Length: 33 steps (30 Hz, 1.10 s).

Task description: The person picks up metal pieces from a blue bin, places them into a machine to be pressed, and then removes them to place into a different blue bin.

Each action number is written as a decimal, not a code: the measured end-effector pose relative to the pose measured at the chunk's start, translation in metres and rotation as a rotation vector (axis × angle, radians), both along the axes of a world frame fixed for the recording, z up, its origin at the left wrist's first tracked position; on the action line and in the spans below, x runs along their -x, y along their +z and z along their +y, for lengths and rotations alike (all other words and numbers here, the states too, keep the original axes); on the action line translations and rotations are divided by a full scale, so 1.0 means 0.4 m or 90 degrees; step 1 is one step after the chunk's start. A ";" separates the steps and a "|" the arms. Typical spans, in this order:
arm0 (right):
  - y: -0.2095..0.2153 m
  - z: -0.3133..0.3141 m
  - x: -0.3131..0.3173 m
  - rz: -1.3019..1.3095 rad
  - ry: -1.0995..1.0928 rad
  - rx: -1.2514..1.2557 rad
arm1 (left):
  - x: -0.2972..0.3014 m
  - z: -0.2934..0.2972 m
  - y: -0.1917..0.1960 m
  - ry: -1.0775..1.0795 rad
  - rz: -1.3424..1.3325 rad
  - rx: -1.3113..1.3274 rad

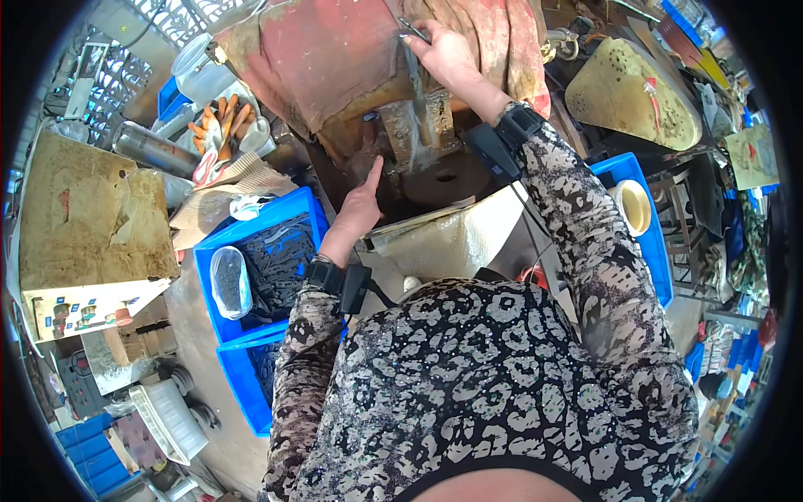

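Observation:
My right hand (447, 57) is raised at the far side, thumb and fingers pinched on a thin dark strip (408, 27) in front of the red-stained cloth cover (335, 58). Below it, a stream of water (415, 84) runs down past a wet plate onto a dark round disc (443, 177) with a hole in its middle. My left hand (360, 209) is at the left edge of this wet basin, its index finger stretched toward the far side. Its other fingers are partly hidden, and nothing shows in them. Each wrist wears a black strapped device.
On the left, a blue crate (316, 219) holds many dark strips and a clear plastic container (230, 280). Behind it lie orange-and-white gloves (224, 125) and a metal cylinder (155, 149). Another blue crate (652, 217) with a cream tub (631, 207) stands at right.

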State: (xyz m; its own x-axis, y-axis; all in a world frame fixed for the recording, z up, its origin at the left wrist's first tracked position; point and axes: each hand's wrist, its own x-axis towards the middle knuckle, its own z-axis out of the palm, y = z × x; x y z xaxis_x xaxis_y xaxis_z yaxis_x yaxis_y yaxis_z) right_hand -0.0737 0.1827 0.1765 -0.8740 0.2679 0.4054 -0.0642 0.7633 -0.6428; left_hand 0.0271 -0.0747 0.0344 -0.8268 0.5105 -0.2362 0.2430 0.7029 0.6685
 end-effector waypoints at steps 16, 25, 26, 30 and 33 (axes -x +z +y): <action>-0.021 -0.018 0.047 -0.045 0.043 -0.074 | -0.049 0.000 0.024 0.129 0.235 -0.228; -0.011 -0.032 0.039 -0.090 0.019 -0.128 | -0.061 0.000 0.027 0.166 0.297 -0.248; -0.011 -0.033 0.039 -0.087 0.018 -0.132 | -0.060 -0.001 0.026 0.174 0.307 -0.239; -0.012 -0.034 0.043 -0.089 0.016 -0.153 | -0.061 -0.002 0.021 0.186 0.304 -0.250; -0.015 -0.031 0.045 -0.095 0.017 -0.163 | -0.061 0.001 0.026 0.188 0.251 -0.257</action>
State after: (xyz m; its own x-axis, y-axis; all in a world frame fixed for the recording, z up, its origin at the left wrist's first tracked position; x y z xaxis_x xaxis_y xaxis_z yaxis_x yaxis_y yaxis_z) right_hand -0.0916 0.1702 0.1707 -0.9342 0.1497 0.3237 -0.0057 0.9013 -0.4332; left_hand 0.0516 -0.0741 0.0450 -0.9319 0.2322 0.2787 0.3596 0.4893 0.7945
